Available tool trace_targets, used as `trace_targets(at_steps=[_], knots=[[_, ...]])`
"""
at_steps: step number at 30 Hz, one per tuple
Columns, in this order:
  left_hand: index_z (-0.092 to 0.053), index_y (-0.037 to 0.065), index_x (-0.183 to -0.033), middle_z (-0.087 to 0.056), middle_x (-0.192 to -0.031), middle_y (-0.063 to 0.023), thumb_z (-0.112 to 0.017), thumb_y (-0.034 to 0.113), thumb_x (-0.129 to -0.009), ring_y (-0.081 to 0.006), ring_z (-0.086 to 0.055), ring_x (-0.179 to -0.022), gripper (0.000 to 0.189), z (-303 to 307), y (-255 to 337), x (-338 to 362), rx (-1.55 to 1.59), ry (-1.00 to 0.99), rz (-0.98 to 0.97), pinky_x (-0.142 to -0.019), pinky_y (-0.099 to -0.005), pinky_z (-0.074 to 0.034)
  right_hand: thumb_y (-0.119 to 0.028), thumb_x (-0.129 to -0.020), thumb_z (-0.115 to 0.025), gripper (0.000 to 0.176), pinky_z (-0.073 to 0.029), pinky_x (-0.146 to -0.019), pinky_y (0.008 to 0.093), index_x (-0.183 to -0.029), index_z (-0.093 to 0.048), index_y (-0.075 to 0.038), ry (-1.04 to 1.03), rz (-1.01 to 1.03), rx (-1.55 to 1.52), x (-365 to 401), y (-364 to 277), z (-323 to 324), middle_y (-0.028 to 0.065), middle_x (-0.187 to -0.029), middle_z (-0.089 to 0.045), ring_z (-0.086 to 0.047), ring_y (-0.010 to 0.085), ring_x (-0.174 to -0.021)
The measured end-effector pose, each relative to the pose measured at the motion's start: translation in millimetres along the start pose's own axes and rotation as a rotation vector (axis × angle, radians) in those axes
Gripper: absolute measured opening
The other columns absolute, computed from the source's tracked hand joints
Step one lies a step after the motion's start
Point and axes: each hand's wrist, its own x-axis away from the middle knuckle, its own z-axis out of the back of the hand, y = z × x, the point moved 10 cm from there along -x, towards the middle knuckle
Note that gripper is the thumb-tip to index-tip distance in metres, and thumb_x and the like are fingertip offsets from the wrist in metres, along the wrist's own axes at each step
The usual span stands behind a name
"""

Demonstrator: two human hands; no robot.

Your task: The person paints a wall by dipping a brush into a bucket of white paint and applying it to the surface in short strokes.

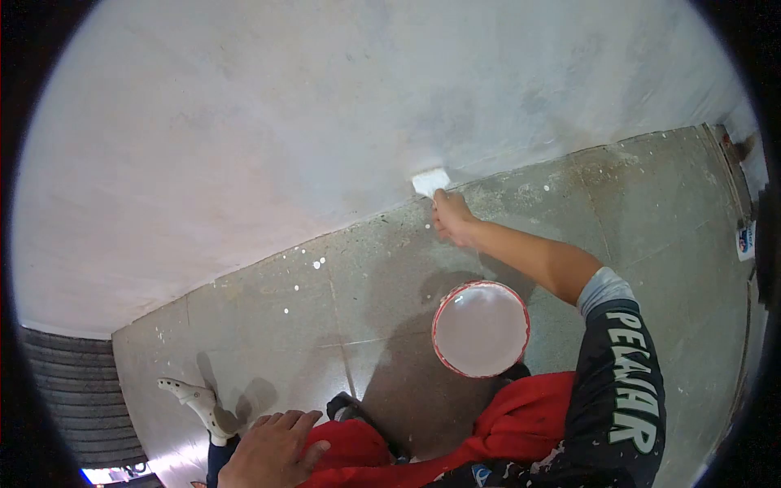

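My right hand [455,218] is closed round the handle of a wide white paintbrush [430,182]. The brush's head touches the bottom of the pale wall [285,122], just above the floor line. Below that hand, a round bucket with a red rim [481,329] stands on the floor, holding whitish paint. My left hand [273,448] rests by my red-clad knee, palm down, fingers extended, holding nothing.
Grey floor tiles [390,285] carry white paint drops. Stacked dark ribbed tyres [77,390] stand at the far left. Another person's foot in a white shoe [195,400] is at the lower left. A small white packet [745,241] lies at the right edge.
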Motion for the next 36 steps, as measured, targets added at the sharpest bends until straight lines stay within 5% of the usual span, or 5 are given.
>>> trace_targets(at_steps=[8, 15, 17, 29, 36], knots=[[-0.047, 0.006, -0.13, -0.056, -0.12, -0.0211, -0.049, 0.038, -0.093, -0.0384, -0.053, -0.113, 0.049, 8.9, -4.2, -3.7, -0.003, -0.023, -0.029, -0.099, -0.0457, -0.04, -0.026, -0.092, -0.043, 0.022, -0.033, -0.038, 0.0274, -0.079, -0.043, -0.007, -0.055, 0.599, -0.003, 91.9, -129.2, -0.5, 0.0008, -0.058, -0.041, -0.038, 0.0096, -0.044], [-0.046, 0.005, -0.131, -0.055, -0.122, -0.0225, -0.048, 0.041, -0.094, -0.0387, -0.052, -0.115, 0.052, 7.8, -0.4, -5.3, 0.021, -0.016, -0.065, -0.101, -0.0463, -0.039, -0.034, -0.091, -0.04, 0.024, -0.027, -0.036, 0.0266, -0.089, -0.044, -0.011, 0.021, 0.266, 0.143, -6.3, -28.0, 71.0, -0.0001, -0.061, -0.041, -0.034, 0.0101, -0.042], [-0.046, 0.005, -0.131, -0.055, -0.122, -0.0228, -0.048, 0.041, -0.093, -0.0392, -0.052, -0.115, 0.052, 5.4, 0.8, -4.5, 0.012, -0.021, -0.055, -0.101, -0.0468, -0.039, -0.035, -0.091, -0.038, 0.027, -0.027, -0.039, 0.0264, -0.091, -0.046, -0.01, 0.089, -0.103, 0.131, -17.2, 22.3, 89.1, 0.0003, -0.064, -0.043, -0.035, 0.01, -0.046], [-0.047, 0.004, -0.13, -0.056, -0.12, -0.0238, -0.051, 0.04, -0.092, -0.0404, -0.053, -0.113, 0.052, 2.4, -1.4, -4.8, 0.055, -0.027, 0.021, -0.099, -0.0477, -0.04, -0.032, -0.091, -0.04, 0.025, -0.026, -0.034, 0.0279, -0.082, -0.042, -0.008, -0.033, 0.395, 0.058, 65.8, -109.1, 67.1, 0.001, -0.058, -0.039, -0.033, 0.0102, -0.041], [-0.048, 0.004, -0.129, -0.056, -0.121, -0.0216, -0.051, 0.039, -0.092, -0.0392, -0.052, -0.115, 0.051, 6.9, 10.9, -8.8, 0.04, 0.012, -0.048, -0.101, -0.0453, -0.039, -0.031, -0.091, -0.04, 0.025, -0.025, -0.034, 0.0276, -0.079, -0.041, -0.009, -0.004, 0.279, 0.062, 9.5, -44.6, 80.6, -0.0002, -0.057, -0.037, -0.034, 0.0096, -0.041]])
